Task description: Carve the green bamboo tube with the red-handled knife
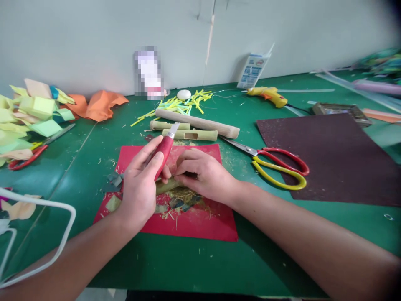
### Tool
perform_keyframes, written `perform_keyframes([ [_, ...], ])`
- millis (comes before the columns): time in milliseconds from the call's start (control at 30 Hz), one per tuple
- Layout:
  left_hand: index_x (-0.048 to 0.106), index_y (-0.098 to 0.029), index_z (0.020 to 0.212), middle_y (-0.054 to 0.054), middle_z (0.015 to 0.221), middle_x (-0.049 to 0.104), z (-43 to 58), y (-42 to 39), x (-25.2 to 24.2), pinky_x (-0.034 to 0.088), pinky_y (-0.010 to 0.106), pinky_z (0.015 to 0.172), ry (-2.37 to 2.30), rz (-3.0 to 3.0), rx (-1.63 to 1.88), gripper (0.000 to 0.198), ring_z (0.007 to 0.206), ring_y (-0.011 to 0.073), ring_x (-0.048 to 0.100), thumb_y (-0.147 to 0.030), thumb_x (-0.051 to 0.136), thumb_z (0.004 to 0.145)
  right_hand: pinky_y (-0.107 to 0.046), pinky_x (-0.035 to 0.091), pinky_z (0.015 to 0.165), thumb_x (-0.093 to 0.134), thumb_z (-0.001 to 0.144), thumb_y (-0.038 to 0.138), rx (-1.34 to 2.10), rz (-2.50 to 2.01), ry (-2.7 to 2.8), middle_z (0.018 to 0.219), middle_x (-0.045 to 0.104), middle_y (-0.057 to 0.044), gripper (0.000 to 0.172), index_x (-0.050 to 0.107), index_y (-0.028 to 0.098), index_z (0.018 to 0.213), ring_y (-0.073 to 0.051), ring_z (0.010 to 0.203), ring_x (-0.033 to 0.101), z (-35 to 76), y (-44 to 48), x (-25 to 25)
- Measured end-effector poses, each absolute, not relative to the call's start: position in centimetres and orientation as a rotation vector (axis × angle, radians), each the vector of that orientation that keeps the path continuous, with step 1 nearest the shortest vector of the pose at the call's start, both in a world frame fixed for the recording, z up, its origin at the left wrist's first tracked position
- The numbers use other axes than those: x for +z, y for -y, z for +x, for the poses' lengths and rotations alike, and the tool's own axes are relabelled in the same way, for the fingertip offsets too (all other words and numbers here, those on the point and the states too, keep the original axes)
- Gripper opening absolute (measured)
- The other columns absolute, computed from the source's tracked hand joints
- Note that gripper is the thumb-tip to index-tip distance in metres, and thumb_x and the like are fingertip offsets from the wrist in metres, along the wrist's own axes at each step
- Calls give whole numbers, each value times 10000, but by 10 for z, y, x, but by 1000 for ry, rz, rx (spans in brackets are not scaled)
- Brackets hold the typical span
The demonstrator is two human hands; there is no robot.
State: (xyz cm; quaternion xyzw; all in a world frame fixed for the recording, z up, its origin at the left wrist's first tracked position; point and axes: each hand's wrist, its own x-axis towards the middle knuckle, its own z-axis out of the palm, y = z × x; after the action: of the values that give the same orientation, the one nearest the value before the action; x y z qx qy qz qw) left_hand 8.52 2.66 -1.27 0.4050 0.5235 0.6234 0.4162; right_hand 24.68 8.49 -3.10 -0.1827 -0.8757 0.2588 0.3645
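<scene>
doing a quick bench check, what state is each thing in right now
Left hand, gripping the knife
Knife, blade exposed, pointing up and away
Right hand, fingers bent at the bamboo piece, grip unclear
Bamboo piece, partly hidden by the hands
Red sheet, flat, littered with shavings
Scissors, lying down, blades apparently closed
Glue gun, lying down
Orange paper, crumpled
Carton, upright, tilted

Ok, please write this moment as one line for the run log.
left hand: holds knife, blade pointing away | right hand: at bamboo, grip unclear | below hands: red sheet, shavings | right: scissors
</scene>
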Motion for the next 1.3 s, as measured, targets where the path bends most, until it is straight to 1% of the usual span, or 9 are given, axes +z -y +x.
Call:
perform_keyframes([
  [133,680,-287,1281,-19,655,629,82,-27,-14,440,200,481,-1322,1024,1565,398,550,96,535,-342,706,888,-335,520,818,550,961,160,623,-480,2233,876,673,-58,155,663,180,857,-168,875,615,246,-84,-31],
  [300,656,-297,1308,-20,693,641,76,-25,-10,462,212,507,-1357,1159,1537,395,563,99,554,-333,669,915,-288,474,638,645,891,240,514,-750,2099,784,609,-33,220,549,194,699,-142,712,562,257,-85,-25],
  [467,665,-259,1250,-32,695,627,61,-31,-9,466,215,503,-1402,1308,1524,386,530,85,545,-290,713,867,-344,524,781,588,897,173,359,-857,2075,951,718,-67,43,622,198,892,-188,872,669,272,-92,-22],
  [633,661,-243,1151,-40,696,600,48,-38,-10,495,245,501,-1414,1390,1574,323,523,97,552,-275,737,839,-401,525,817,588,938,267,256,-786,2194,859,761,-65,274,601,201,673,-229,852,708,281,-94,-19],
  [733,648,-244,1106,-13,880,656,45,-42,-10,509,254,511,-1395,1387,1670,318,542,78,562,-250,758,807,-432,535,895,645,894,300,285,-809,2181,1032,741,-115,131,658,177,938,-267,1003,692,284,-94,-19],
  [800,635,-249,1068,-4,976,675,44,-44,-9,504,255,504,-1378,1381,1726,304,539,68,558,-229,762,792,-456,533,948,704,848,364,338,-814,2230,1161,696,-158,374,623,144,1139,-295,1107,658,285,-93,-19],
  [867,620,-255,1028,-13,969,684,45,-45,-9,490,255,488,-1362,1350,1757,290,516,63,542,-204,760,780,-480,527,966,756,791,410,355,-803,2326,1199,668,-177,478,619,135,1157,-321,1135,634,287,-94,-20],
  [1000,612,-252,953,-32,854,670,45,-45,-11,482,255,473,-1354,1307,1768,246,493,69,539,-184,761,768,-498,520,933,782,750,374,336,-811,2507,1129,676,-157,382,670,152,1039,-326,1064,625,288,-96,-21],
  [1300,612,-239,967,15,1082,707,50,-39,-13,535,264,509,-1327,1488,1772,197,555,69,585,-175,731,823,-474,507,914,698,833,323,280,-829,2479,1080,697,-135,237,695,153,997,-300,1026,645,292,-102,-20],
])
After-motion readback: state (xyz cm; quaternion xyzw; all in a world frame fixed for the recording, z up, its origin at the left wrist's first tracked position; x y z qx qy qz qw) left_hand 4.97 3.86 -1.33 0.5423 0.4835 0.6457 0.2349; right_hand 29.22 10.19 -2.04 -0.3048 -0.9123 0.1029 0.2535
